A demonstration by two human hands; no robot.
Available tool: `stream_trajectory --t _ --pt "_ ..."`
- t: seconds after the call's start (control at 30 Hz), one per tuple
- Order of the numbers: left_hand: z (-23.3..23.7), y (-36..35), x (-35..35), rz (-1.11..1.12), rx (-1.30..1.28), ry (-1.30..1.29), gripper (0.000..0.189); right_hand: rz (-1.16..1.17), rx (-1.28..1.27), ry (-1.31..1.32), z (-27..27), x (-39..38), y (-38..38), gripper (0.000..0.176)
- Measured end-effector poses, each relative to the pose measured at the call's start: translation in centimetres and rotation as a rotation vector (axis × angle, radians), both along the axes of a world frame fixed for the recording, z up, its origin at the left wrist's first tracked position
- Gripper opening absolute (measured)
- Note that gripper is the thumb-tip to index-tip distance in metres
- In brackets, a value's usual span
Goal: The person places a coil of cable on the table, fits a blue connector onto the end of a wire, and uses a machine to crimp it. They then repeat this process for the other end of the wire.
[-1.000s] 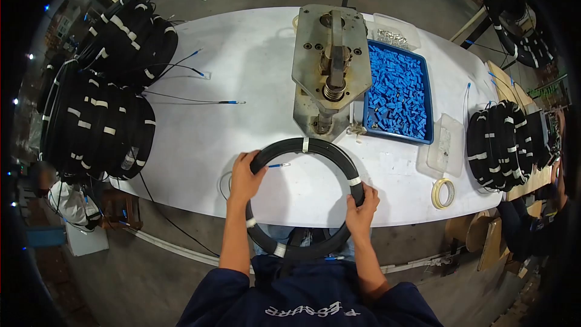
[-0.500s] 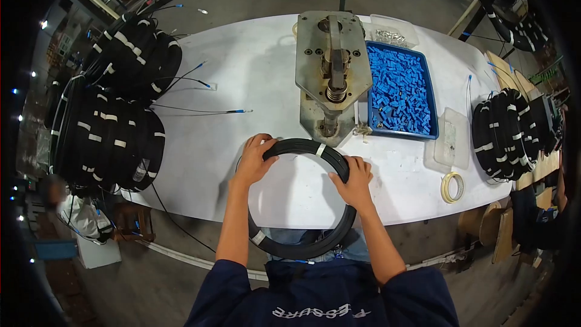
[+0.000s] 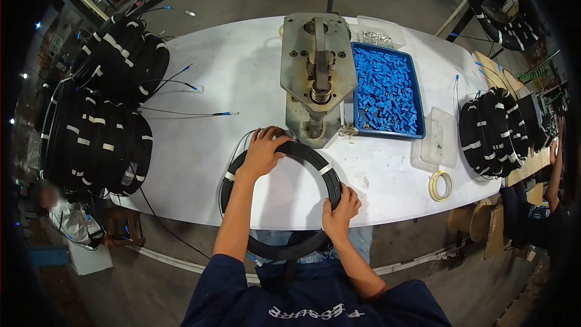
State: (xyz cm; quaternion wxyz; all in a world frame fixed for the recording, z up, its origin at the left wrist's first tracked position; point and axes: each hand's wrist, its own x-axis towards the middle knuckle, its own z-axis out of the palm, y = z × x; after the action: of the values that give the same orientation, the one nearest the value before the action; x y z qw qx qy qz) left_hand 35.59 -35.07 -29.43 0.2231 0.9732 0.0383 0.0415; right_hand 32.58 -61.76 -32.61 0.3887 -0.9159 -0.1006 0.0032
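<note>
A ring-shaped coil of black cable (image 3: 311, 156) rests partly on the white table, its near side hanging past the front edge over my lap. Bands of white tape (image 3: 325, 169) bind it. My left hand (image 3: 264, 152) grips the coil at its upper left, fingers over the far rim. Lower on the right side, my right hand (image 3: 341, 211) is closed round the coil, thumb on the inner edge. A thin loose strand runs along the coil's left outside. By my left forearm, a small blue-and-white cable end (image 3: 256, 262) shows below the ring.
A metal press (image 3: 318, 79) stands beyond the coil. Right of it are a blue tray (image 3: 422, 106) of small blue connectors, clear plastic boxes (image 3: 445, 136) and a tape roll (image 3: 440, 186). Stacked black coils (image 3: 100, 139) fill the left; more coils (image 3: 493, 133) lie right. Another person's arm (image 3: 555, 169) appears far right.
The coil has turned clockwise between my hands, carrying its tape bands round. My right hand has moved lower along the ring. The whole view has shifted slightly.
</note>
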Motion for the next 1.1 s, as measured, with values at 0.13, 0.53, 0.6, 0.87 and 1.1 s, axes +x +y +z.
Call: stream_trajectory --t 0.13,0.53,0.6,0.87,1.1 --pt "0.1 0.2 -1.2 0.029 -0.109 0.07 0.045 0.122 -0.076 0.014 1.1 3.0 -0.3 0.059" --pt "1.1 -0.2 -2.2 0.173 -0.154 0.047 0.051 0.4 0.023 0.161 1.0 10.2 3.3 0.044" --pt "1.2 -0.2 -1.6 0.17 -0.204 0.104 0.05 0.377 0.027 0.157 0.8 10.6 3.8 0.042" --pt "0.7 -0.6 -0.4 0.181 -0.269 0.045 0.025 0.264 0.025 0.108 1.8 11.1 5.1 0.023" --pt "0.2 -0.3 -0.1 0.191 -0.34 -0.054 0.017 0.247 0.183 0.087 1.7 11.0 6.1 0.021"
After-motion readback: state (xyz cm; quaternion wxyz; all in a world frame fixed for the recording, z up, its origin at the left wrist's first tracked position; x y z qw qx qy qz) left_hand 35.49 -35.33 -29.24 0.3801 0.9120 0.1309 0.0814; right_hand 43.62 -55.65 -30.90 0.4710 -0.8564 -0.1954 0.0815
